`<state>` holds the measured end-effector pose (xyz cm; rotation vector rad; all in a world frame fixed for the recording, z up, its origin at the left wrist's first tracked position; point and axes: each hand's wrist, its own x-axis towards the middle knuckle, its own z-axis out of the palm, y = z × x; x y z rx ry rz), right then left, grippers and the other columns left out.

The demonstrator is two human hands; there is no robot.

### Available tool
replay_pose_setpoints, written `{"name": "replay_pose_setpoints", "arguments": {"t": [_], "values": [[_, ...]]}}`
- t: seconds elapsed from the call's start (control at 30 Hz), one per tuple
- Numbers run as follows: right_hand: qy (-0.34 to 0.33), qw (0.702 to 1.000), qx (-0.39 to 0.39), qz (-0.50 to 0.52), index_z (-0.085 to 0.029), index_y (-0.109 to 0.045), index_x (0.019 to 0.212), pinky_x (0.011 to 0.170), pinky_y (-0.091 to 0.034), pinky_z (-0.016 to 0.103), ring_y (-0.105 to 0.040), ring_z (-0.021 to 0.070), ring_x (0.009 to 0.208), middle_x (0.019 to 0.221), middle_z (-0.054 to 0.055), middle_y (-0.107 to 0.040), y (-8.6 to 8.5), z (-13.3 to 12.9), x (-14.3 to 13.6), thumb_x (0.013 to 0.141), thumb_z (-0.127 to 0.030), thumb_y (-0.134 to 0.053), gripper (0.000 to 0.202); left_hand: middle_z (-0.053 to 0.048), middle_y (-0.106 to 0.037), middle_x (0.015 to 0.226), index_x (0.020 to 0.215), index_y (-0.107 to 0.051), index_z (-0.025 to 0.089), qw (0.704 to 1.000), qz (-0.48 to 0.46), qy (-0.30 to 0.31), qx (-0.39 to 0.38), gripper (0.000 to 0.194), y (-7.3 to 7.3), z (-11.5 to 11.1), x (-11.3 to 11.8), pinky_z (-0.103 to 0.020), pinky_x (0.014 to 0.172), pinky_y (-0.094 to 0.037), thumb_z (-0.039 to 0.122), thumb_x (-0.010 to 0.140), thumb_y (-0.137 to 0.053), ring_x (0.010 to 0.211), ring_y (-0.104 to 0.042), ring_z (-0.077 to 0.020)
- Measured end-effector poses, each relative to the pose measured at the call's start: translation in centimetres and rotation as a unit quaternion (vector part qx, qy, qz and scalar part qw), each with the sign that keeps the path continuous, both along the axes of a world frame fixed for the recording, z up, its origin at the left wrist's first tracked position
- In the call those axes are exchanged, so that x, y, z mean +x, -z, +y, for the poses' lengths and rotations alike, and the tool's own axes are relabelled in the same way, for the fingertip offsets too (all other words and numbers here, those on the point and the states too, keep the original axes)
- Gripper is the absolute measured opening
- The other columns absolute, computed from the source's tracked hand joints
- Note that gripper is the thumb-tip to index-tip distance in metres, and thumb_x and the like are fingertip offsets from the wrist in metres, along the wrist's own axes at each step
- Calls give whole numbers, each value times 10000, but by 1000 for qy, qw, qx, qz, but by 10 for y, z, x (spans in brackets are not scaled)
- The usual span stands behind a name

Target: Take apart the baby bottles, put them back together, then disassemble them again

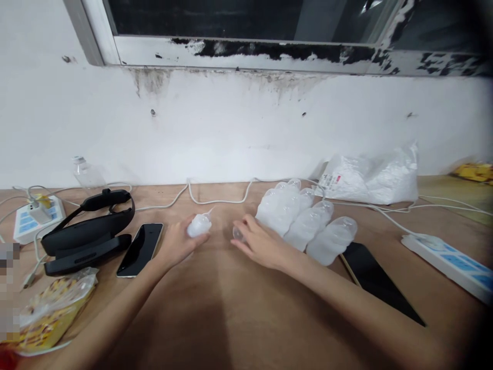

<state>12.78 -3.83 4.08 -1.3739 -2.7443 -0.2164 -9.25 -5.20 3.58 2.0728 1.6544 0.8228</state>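
Note:
My left hand (pixel 177 242) is closed around a small, round, whitish plastic piece (pixel 199 225), thumb below and fingers behind. A thin pale strand sticks out past its top. To the right, my right hand (pixel 262 242) curls its fingers around a small clear, rounded plastic piece (pixel 238 234), partly hidden by the fingers. The two hands are apart, just above the wooden table (pixel 215 303). Against the back of my right hand and wrist lie several rows of nested translucent plastic pieces (pixel 279 208), like stacked cups or lids; their exact kind is unclear.
Left are a phone (pixel 140 250), a black headset (pixel 88 231), a snack bag (pixel 57 308), a power strip (pixel 26 226) and a clear bottle (pixel 88 174). Right are a white plastic bag (pixel 370 177), a dark phone-like slab (pixel 379 282) and another power strip (pixel 450 262). Cables run along the wall.

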Motion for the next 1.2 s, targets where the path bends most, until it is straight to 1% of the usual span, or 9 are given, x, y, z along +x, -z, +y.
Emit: {"name": "replay_pose_setpoints", "arguments": {"t": [0.17, 0.37, 0.5, 0.6, 0.73, 0.83, 0.93, 1.07, 1.2], "values": [[55, 997, 5, -57, -129, -499, 1092, 771, -456, 381, -535, 196, 937, 1077, 93, -531, 8, 45, -43, 842, -279, -472, 292, 14, -580, 675, 822, -526, 197, 999, 17, 35, 11, 220, -1, 2, 7, -237, 566, -393, 381, 703, -544, 618, -547, -165], [138, 988, 0, -65, -124, -498, 1090, 758, -463, 380, -547, 185, 911, 1081, 90, -529, 13, 74, -37, 833, -285, -490, 303, 2, -592, 713, 872, -524, 204, 999, 23, 23, 5, 241, 4, 1, 1, -242, 564, -393, 385, 713, -534, 645, -554, -177], [106, 994, 9, -24, -38, -512, 1059, 873, -366, 418, -472, 264, 1053, 1104, 205, -510, 5, 60, -33, 794, -106, -496, 274, -12, -603, 749, 886, -493, 204, 1000, 27, 7, -3, 288, 6, 0, 2, -263, 578, -413, 435, 717, -530, 682, -576, -197], [23, 996, -21, 81, -131, -330, 1245, 874, -372, 336, -443, 204, 1097, 1219, 146, -447, -1, 34, -31, 793, -218, -509, 494, -60, -609, 891, 973, -417, 187, 1000, 16, -18, 7, 425, 5, 0, 10, -282, 591, -431, 450, 678, -576, 766, -593, -229], [-36, 917, -224, 329, -176, -416, 1156, 608, -430, 269, -572, 135, 647, 807, 33, -607, -1, 11, -28, 808, -448, -440, 443, -111, -612, 887, 1029, -350, 150, 995, 100, 18, -12, 385, 0, 0, 32, -297, 557, -429, 335, 736, -518, 767, -613, -268], [-10, 898, -246, 364, -155, -568, 899, 519, -381, 238, -512, 122, 549, 620, 0, -556, -1, 9, -25, 795, -505, -422, 394, -110, -615, 840, 1029, -356, 136, 989, 131, 57, -28, 299, -7, 1, 43, -296, 539, -418, 230, 761, -449, 718, -617, -258], [-46, 900, -241, 361, -151, -574, 908, 538, -385, 237, -506, 125, 605, 698, 12, -578, -10, 10, -18, 763, -463, -500, 351, -87, -607, 869, 1007, -398, 143, 985, 127, 109, -43, 332, -15, 2, 37, -288, 565, -429, 244, 712, -515, 721, -603, -228], [-187, 892, -290, 291, -246, -458, 1177, 714, -419, 261, -505, 165, 940, 1093, 42, -537, -24, 11, -6, 720, -304, -598, 481, -11, -593, 928, 1034, -444, 217, 966, 125, 214, -79, 482, -20, 3, 15, -250, 619, -447, 312, 608, -648, 783, -580, -184], [-111, 882, -338, 310, -237, -298, 1278, 682, -452, 254, -508, 175, 970, 1109, 73, -508, -21, 13, -1, 656, -394, -645, 729, -63, -554, 922, 1012, -456, 162, 962, 205, 181, -25, 416, -13, 4, 12, -312, 658, -436, 223, 630, -609, 800, -547, -220]]}}
